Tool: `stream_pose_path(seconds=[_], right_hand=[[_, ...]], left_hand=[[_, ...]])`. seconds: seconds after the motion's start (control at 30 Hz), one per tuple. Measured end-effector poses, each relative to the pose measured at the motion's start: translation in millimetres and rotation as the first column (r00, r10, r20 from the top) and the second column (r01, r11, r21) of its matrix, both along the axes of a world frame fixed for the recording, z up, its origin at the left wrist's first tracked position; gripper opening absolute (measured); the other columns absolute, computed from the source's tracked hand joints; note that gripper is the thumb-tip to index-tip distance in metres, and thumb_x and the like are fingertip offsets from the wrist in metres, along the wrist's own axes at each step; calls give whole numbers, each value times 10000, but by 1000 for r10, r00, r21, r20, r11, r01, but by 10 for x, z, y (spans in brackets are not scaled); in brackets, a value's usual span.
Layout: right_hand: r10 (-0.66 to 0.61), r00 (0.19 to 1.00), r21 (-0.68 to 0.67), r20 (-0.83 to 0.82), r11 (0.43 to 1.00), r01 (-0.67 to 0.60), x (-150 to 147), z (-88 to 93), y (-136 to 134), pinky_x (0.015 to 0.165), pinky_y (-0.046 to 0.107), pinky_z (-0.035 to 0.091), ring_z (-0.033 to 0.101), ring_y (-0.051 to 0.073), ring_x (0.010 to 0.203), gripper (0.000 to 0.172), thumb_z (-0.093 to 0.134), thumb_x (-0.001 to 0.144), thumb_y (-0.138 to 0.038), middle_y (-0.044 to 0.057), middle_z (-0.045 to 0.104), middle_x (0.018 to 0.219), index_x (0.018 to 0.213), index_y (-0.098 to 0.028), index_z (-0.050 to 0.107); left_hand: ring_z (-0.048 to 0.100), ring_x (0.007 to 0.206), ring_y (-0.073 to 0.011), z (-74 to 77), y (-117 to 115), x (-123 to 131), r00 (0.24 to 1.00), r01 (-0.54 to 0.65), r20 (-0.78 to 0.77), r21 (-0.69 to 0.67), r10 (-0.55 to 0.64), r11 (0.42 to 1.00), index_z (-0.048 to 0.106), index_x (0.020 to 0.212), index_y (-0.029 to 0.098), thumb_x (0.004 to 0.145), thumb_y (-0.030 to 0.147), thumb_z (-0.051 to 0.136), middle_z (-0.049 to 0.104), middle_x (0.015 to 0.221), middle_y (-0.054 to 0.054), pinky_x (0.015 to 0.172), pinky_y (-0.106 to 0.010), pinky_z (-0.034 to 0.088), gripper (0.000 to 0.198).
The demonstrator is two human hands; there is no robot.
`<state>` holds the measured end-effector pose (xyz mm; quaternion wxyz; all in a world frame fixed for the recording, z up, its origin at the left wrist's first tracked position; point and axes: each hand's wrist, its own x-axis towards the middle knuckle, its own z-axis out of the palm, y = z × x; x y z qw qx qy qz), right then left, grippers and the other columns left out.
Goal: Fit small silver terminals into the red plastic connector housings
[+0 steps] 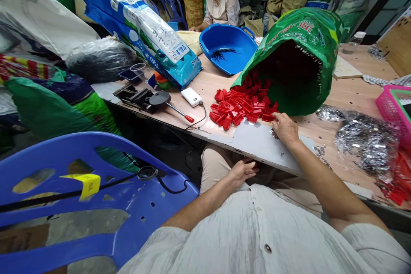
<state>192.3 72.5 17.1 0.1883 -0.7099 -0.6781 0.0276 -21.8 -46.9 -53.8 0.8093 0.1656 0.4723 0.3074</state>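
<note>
Your right hand (pixel 285 129), right of center, has fingers curled at the red pieces' (pixel 229 109) right edge; can't tell if it's pinching one. Pile sits mid-frame at the mouth of the green sack (pixel 282 38). Your left hand (pixel 242 173), below center over your lap, is loosely open.

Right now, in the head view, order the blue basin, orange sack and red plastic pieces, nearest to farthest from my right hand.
1. Red plastic pieces: at your right hand, leftward.
2. Blue basin: farther back on the table, left.
3. Orange sack: beyond the table.
</note>
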Motion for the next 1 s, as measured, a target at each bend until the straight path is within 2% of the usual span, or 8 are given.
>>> stream_pose_path(seconds=[0.23,0.33,0.43,0.53,0.67,0.87,0.93,1.0], right_hand=[[-47,996,-58,81,997,52,-41,11,214,660,302,413,601,197,817,274,502,912,-311,84,616,1066,1126,-246,660],[-39,999,-15,-35,999,39,3,46,177,678,297,416,597,198,841,231,524,875,-291,74,648,1022,1025,-236,691],[12,963,-14,-269,1000,-16,37,62,30,685,293,424,595,186,788,203,553,827,-317,43,675,873,925,-218,701],[136,837,-65,-530,978,-200,21,39,-247,667,282,425,582,164,705,235,569,808,-382,15,671,766,865,-190,692],[206,697,-141,-687,903,-406,-99,25,-736,666,264,420,571,146,709,230,614,792,-398,-2,679,779,840,-185,689],[170,675,-201,-718,878,-435,-91,112,-1196,657,259,430,573,141,701,261,571,842,-412,-9,684,784,867,-189,704],[143,705,-197,-695,905,-378,111,117,-1243,702,276,456,614,167,776,275,564,850,-427,10,714,871,915,-203,711],[71,787,-183,-613,956,-229,417,100,-1266,736,299,472,640,195,839,274,573,845,-437,33,731,950,943,-222,712]], left_hand=[[703,852,-180,153,-60,-40,991,134,-13,68,-134,989,599,1007,135,710,322,797,690,1044,-117,859,-328,489,403],[701,824,-172,234,-78,-42,981,190,24,119,-194,975,630,1006,127,678,370,816,692,995,-110,824,-304,495,448],[701,844,-183,353,-85,-25,970,214,63,219,-233,952,637,1033,123,666,406,818,685,981,-109,796,-286,510,497],[698,853,-190,473,-62,16,989,122,26,397,-144,910,569,1201,167,683,394,803,664,1016,-96,710,-260,527,612],[672,936,-185,557,6,75,984,50,-163,636,70,770,381,1412,311,650,325,823,556,1286,-80,651,-245,556,881],[649,867,-150,585,8,128,916,303,-402,727,24,616,653,1082,195,746,329,748,690,997,-27,799,-247,536,374],[650,869,-148,584,-14,137,917,306,-398,725,13,618,652,1046,190,743,313,754,699,954,-21,820,-246,521,343],[655,866,-142,573,-29,146,937,262,-350,715,7,648,640,1032,184,742,304,756,703,946,-23,824,-245,515,335]])
